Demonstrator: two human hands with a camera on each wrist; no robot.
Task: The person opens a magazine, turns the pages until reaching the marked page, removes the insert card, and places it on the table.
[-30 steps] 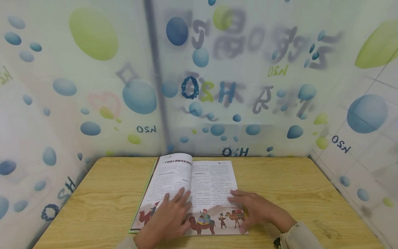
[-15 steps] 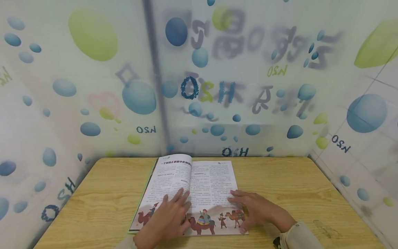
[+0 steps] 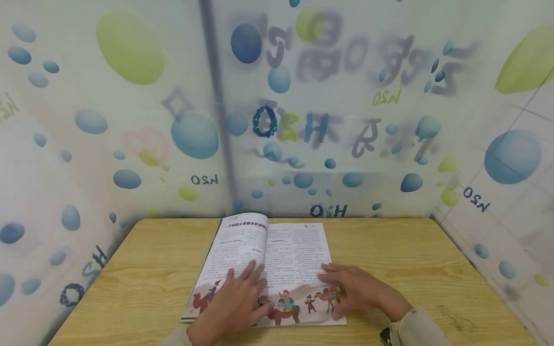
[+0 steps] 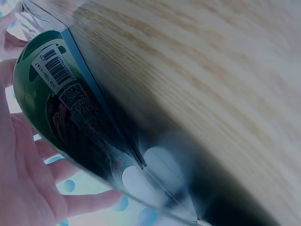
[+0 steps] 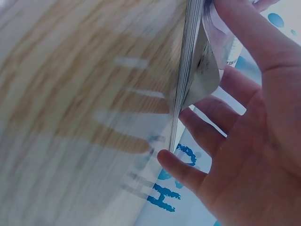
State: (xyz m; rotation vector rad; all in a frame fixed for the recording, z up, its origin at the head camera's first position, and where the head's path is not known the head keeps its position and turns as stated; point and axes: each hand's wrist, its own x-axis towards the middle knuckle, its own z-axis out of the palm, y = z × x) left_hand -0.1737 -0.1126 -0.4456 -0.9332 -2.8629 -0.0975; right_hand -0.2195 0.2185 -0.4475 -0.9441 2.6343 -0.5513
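An open magazine (image 3: 298,259) lies on the table, its pages printed with text and a camel caravan along the bottom. The left hand (image 3: 240,300) rests with spread fingers on the left page by the fold, its thumb reaching over onto the right page. At the right page's outer edge is the right hand (image 3: 359,292), fingertips on the paper and thumb near the lower corner. In the left wrist view the green back cover (image 4: 42,108) bows up, showing a barcode. The right wrist view shows the stacked page edges (image 5: 182,66) beside the loosely spread fingers (image 5: 207,129).
A wood-grain table (image 3: 143,269) carries the magazine. Around its back and sides stand pale curtains or panels (image 3: 277,86) with blue and green drops and mirrored lettering. A dark stain (image 3: 454,317) marks the table at the right front.
The left thumb has moved slightly to the right over the camel picture. The right hand stays in place on the page edge, and the magazine lies nearly as before.
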